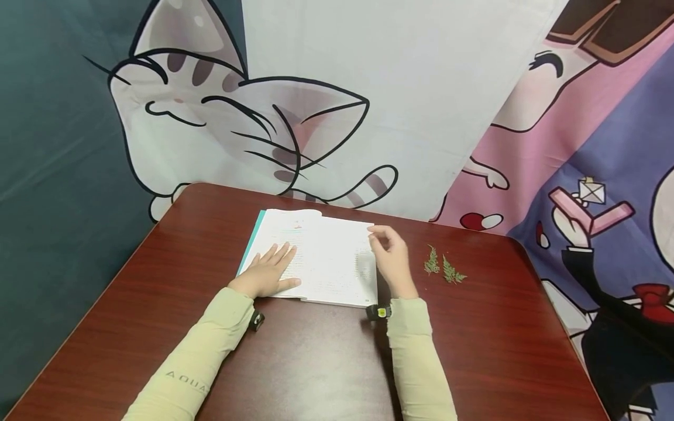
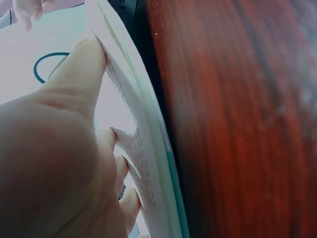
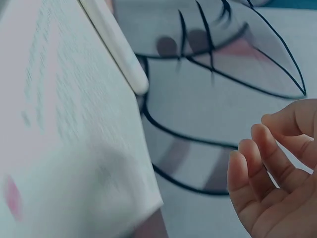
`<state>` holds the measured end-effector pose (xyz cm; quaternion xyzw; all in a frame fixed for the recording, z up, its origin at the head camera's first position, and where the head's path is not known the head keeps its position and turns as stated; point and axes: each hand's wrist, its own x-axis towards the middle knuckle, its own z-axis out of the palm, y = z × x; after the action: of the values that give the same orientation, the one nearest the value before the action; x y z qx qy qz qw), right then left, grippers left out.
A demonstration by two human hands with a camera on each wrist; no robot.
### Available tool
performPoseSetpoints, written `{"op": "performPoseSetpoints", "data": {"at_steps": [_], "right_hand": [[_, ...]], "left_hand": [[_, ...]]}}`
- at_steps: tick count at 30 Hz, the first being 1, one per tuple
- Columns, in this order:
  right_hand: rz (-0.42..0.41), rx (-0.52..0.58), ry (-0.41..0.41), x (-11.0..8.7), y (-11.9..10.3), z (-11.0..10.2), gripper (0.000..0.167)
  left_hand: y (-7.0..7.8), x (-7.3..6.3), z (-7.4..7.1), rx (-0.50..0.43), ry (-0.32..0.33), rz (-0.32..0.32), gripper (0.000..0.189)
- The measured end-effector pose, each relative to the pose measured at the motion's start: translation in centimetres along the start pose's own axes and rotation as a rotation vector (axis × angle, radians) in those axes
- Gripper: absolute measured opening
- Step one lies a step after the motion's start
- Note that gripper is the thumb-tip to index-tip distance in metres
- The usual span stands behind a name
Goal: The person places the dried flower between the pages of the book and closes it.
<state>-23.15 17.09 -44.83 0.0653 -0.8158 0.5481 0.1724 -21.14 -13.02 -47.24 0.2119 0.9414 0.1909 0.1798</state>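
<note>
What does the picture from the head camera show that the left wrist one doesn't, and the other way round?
Only the head view shows two leaf sprigs, the pale sleeves and the whole right hand.

Only the left wrist view gives a close, side-on look at the layered page edges.

Both show the left hand resting with fingers spread on the open book, and the table.
</note>
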Motion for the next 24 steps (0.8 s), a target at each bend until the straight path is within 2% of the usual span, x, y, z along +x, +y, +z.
{"op": "performPoseSetpoints", "data": {"at_steps": [4, 12, 24], "right_hand": [[0.025, -0.047, 0.066, 0.2, 0.8, -2.2, 0.019], [0.072, -0.269, 0.171, 0.1, 2.6, -6.6, 0.020], [0.300, -0.440, 0.176, 0.2, 5.2, -10.9, 0.025]], "left_hand": [[0.0, 0.0, 0.0, -0.004, -0.001, -0.002, 0.084], [-0.3, 0.1, 0.3, -0.007, -0.004, 0.005, 0.087], [-0.2, 0.1, 0.1, -0.028, -0.014, 0.002, 0.087]]}}
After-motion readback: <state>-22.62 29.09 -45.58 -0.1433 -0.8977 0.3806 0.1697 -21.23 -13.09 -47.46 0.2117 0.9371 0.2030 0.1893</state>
